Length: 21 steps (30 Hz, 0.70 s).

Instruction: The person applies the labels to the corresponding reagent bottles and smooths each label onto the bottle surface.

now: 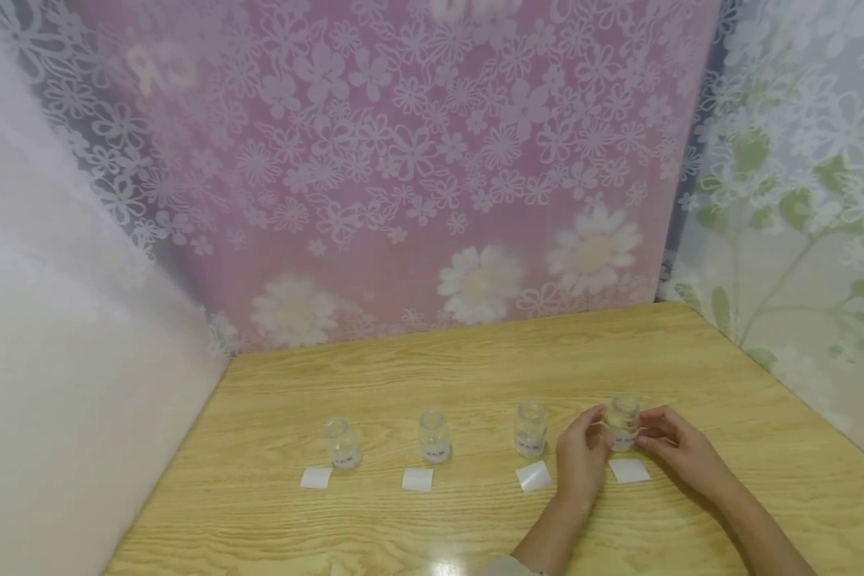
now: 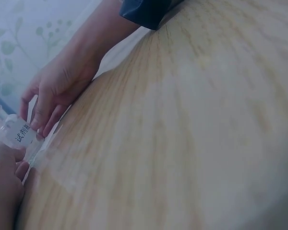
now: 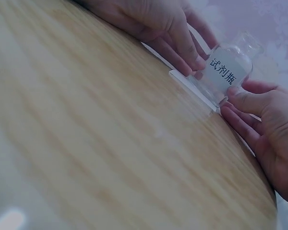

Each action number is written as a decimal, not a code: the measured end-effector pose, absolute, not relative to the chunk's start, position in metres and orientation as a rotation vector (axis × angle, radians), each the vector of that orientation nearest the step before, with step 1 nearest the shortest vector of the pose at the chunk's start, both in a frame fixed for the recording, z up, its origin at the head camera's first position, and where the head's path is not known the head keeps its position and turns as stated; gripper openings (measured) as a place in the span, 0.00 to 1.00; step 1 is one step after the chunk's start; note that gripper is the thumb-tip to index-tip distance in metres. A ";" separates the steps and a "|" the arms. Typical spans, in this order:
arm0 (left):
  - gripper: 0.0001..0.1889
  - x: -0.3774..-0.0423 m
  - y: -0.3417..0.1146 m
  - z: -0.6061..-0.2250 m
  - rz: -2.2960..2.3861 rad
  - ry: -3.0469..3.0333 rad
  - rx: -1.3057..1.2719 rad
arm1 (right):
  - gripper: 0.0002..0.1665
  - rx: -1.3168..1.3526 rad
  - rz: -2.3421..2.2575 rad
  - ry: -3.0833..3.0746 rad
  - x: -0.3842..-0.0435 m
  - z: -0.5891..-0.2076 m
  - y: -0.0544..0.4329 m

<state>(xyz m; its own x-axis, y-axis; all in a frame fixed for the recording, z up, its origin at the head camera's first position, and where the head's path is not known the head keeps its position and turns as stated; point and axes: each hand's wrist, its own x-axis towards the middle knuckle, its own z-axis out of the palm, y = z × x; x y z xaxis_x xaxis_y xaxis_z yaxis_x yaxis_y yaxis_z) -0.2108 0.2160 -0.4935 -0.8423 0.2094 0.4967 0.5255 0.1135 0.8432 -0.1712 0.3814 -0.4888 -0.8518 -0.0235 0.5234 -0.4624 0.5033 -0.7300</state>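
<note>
A small clear glass reagent bottle (image 1: 624,412) stands upright at the right end of a row, with a white label (image 3: 224,72) in black Chinese characters on its front. My left hand (image 1: 581,460) holds it from the left, and my right hand (image 1: 686,454) from the right. Both thumbs lie near the label's edges in the right wrist view. Some fingers are hidden behind the glass. Just in front of this bottle lies a white paper card (image 1: 630,471). The left wrist view shows the bottle's label (image 2: 19,132) between both hands.
Three more labelled bottles stand to the left: one (image 1: 530,432) nearest my left hand, another (image 1: 434,438) in the middle, and a third (image 1: 342,444) farthest left. White cards (image 1: 534,477) lie before them on the wood-grain table (image 1: 403,376). Flowered curtains (image 1: 432,160) enclose it.
</note>
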 end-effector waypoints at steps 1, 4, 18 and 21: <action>0.23 -0.211 0.216 -0.493 -1.822 -2.145 -0.716 | 0.18 0.406 1.327 -2.302 -0.171 -0.488 0.381; 0.25 -0.210 0.216 -0.492 -1.899 -2.182 -0.677 | 0.18 0.421 1.389 -2.295 -0.171 -0.488 0.383; 0.28 -0.209 0.219 -0.486 -1.921 -2.262 -0.568 | 0.17 0.315 1.318 -2.300 -0.164 -0.476 0.387; 0.26 -0.211 0.214 -0.474 -1.938 -2.226 -0.634 | 0.17 0.270 1.187 -2.312 -0.161 -0.461 0.386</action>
<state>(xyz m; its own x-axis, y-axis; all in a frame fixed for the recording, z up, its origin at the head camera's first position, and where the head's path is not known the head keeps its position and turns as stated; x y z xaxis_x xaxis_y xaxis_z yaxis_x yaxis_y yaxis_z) -0.2110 0.2142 -0.4739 -0.9046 0.2297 0.3590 0.3872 0.0910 0.9175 -0.1612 0.3857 -0.4610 -0.8433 0.0590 0.5342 -0.3997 0.5956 -0.6968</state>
